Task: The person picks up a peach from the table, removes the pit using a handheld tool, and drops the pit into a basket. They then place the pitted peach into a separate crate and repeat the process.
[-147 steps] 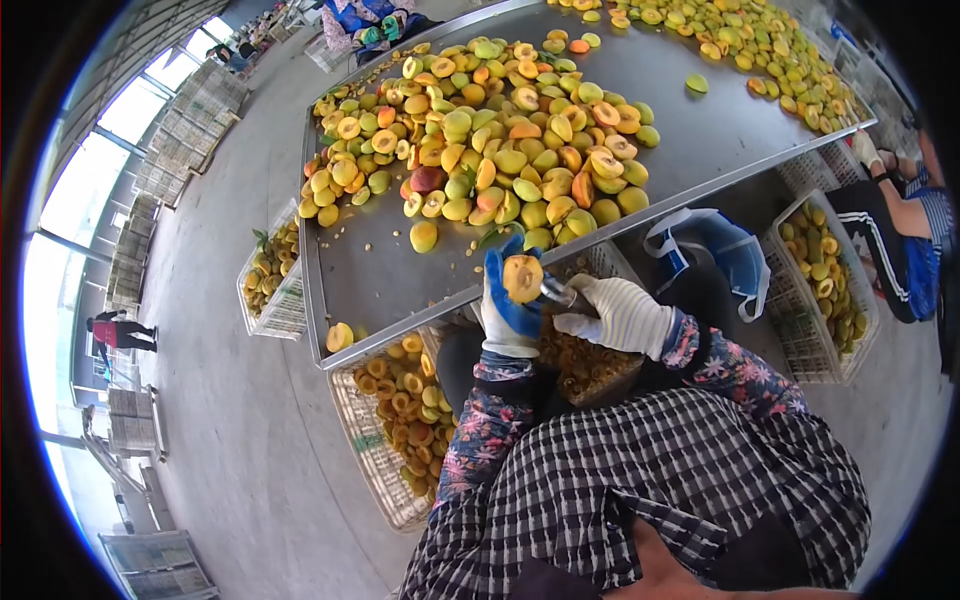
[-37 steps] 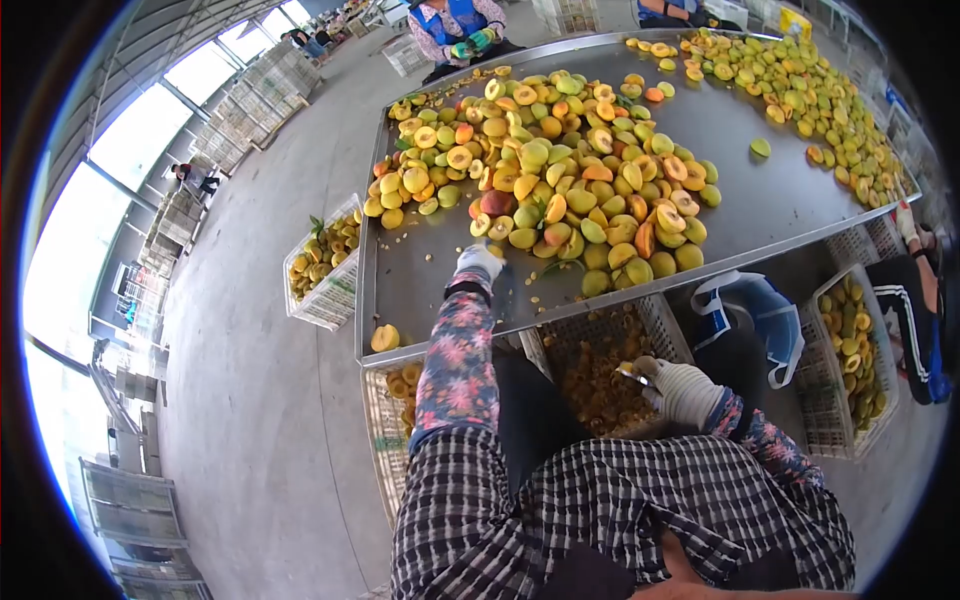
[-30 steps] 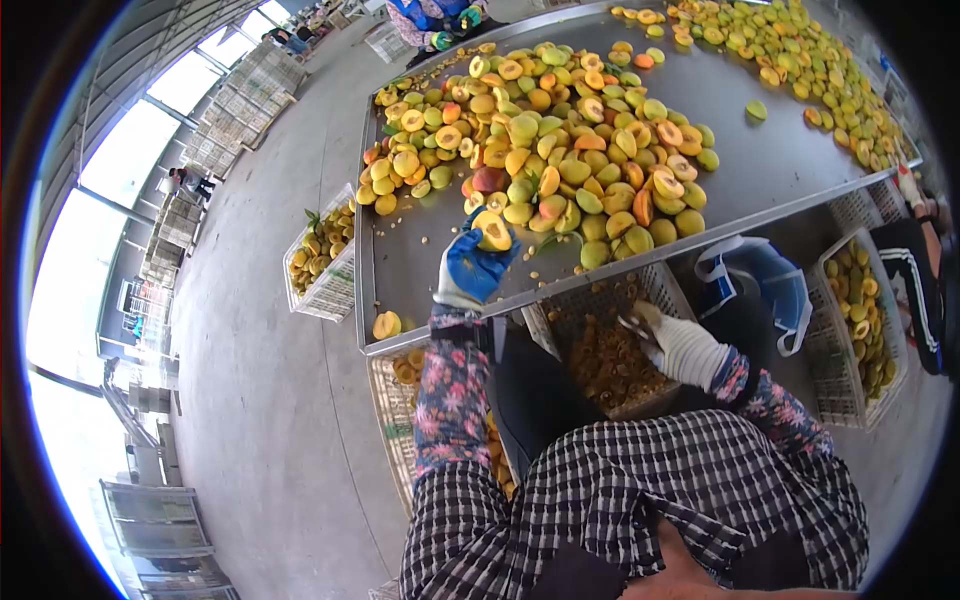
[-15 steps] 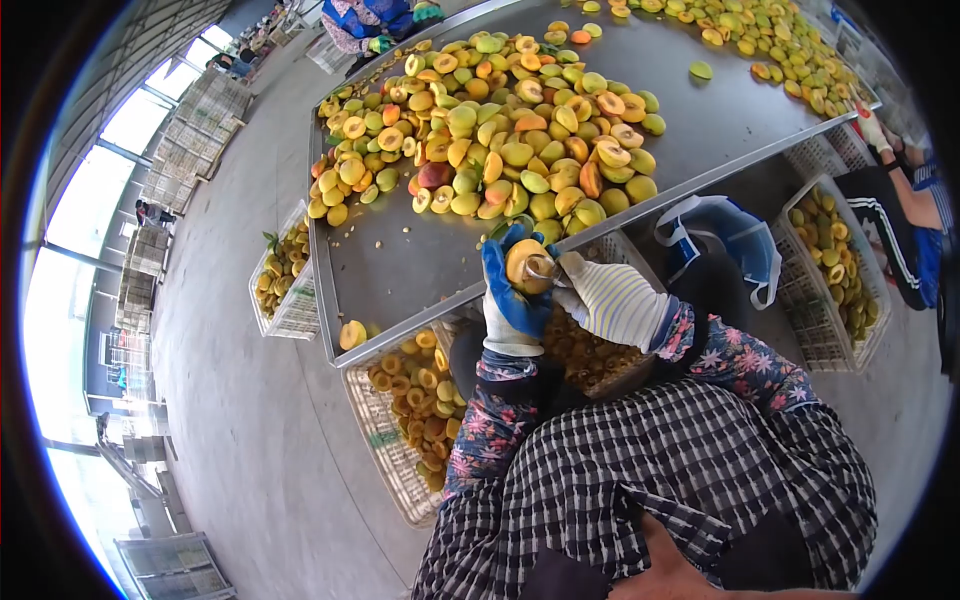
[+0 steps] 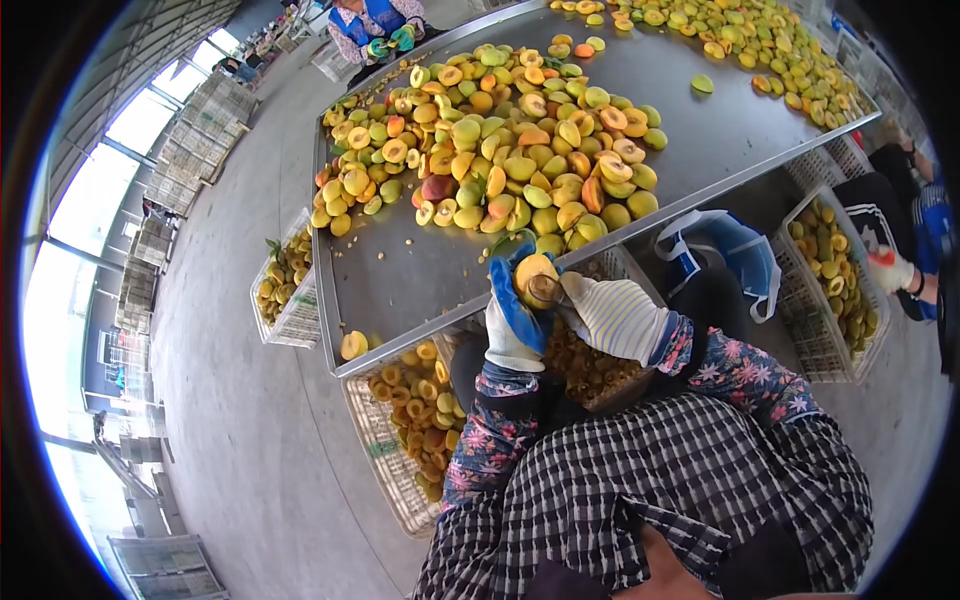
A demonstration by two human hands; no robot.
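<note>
My left hand (image 5: 518, 322), in a blue and white glove, grips a peach half (image 5: 536, 281) with its cut face up, just off the near edge of the metal table (image 5: 400, 275). My right hand (image 5: 612, 318), in a striped white glove, is closed at the fruit's right side around a small tool that is mostly hidden; its metal end touches the middle of the cut face. Beyond my hands a large heap of halved peaches (image 5: 520, 150) lies on the table.
Below the table edge stand a crate of peach halves (image 5: 388, 455) and another crate (image 5: 590, 390) under my hands. More crates stand left (image 5: 297, 318) and right (image 5: 868, 355). A blue and white mask-like item (image 5: 745, 258) hangs right. Co-workers (image 5: 380, 30) sit around the table.
The view has shifted slightly. The peach half is turned a little in my left hand, and my right hand's tool has moved at its cut face. A co-worker's gloved hand at right has moved down.
</note>
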